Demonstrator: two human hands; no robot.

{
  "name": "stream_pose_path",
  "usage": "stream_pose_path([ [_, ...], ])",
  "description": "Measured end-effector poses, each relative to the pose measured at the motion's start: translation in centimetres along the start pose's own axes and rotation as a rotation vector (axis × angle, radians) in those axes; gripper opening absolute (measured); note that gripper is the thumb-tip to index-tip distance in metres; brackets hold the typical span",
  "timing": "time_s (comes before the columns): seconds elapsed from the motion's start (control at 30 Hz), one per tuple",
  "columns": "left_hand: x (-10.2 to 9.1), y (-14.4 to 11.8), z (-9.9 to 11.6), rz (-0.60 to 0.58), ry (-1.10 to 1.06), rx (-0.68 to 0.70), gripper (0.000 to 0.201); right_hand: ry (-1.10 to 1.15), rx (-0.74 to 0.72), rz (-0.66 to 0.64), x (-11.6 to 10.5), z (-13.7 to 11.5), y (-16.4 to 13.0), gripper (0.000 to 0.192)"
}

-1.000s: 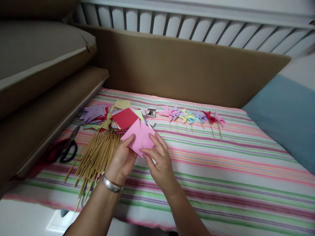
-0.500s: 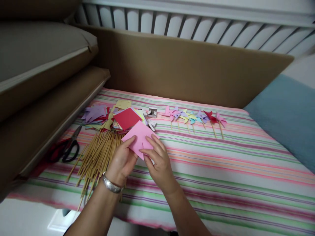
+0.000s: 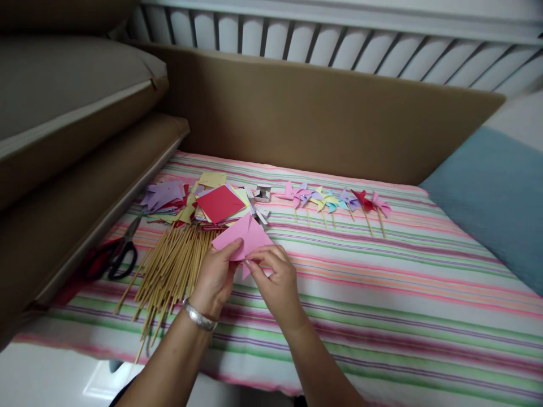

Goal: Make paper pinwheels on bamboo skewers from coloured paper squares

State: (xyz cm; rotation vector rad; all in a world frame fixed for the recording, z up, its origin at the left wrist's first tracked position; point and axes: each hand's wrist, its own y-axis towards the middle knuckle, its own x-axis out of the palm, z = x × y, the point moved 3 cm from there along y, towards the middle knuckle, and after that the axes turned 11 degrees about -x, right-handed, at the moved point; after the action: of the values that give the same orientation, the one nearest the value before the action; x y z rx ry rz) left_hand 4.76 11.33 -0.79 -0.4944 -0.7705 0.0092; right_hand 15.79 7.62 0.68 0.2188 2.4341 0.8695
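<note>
Both my hands hold a pink paper square (image 3: 247,236) with cut corners just above the striped cloth (image 3: 382,282). My left hand (image 3: 215,277), with a silver bracelet at the wrist, pinches the paper's near left edge. My right hand (image 3: 275,280) grips its near corner, and one flap is bent down between the fingers. A pile of wooden sticks (image 3: 169,271) lies directly left of my left hand. Behind the paper sits a stack of coloured paper squares (image 3: 199,200) with a red sheet (image 3: 219,203) on top.
A row of finished paper pinwheels (image 3: 335,200) on sticks lies further back. A small white box (image 3: 263,193) sits by the stack. Scissors (image 3: 116,257) with dark handles rest at the left edge. Brown cushions (image 3: 72,141) flank the left and back; a blue pillow (image 3: 496,198) lies right.
The pink paper has tilted and dropped slightly toward me. My right fingers moved from lying on top of it to pinching its near corner, bending a flap down.
</note>
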Motion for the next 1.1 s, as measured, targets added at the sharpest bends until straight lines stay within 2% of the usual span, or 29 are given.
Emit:
stream_pose_path([
  [0.13, 0.0, -0.2, -0.4, 0.005, 0.042, -0.008, 0.024, 0.041, 0.150, 0.023, -0.1, 0.8, 0.0, 0.006],
  [0.53, 0.3, -0.4, -1.5, 0.011, 0.081, -0.047, 0.022, 0.043, 0.312, 0.075, -0.4, 1.9, -0.2, 0.008],
  [0.73, 0.7, -0.7, -1.4, -0.002, 0.069, -0.047, 0.018, 0.058, 0.342, 0.093, -0.3, 2.3, -0.3, 0.008],
  [0.9, 1.2, -1.0, -1.4, -0.032, 0.092, -0.020, 0.026, 0.030, 0.337, 0.093, -0.2, 2.3, -0.2, 0.008],
  [1.1, 0.8, -0.8, -1.3, 0.046, 0.148, 0.014, 0.025, 0.043, 0.364, 0.054, -0.2, 2.2, -0.1, 0.006],
])
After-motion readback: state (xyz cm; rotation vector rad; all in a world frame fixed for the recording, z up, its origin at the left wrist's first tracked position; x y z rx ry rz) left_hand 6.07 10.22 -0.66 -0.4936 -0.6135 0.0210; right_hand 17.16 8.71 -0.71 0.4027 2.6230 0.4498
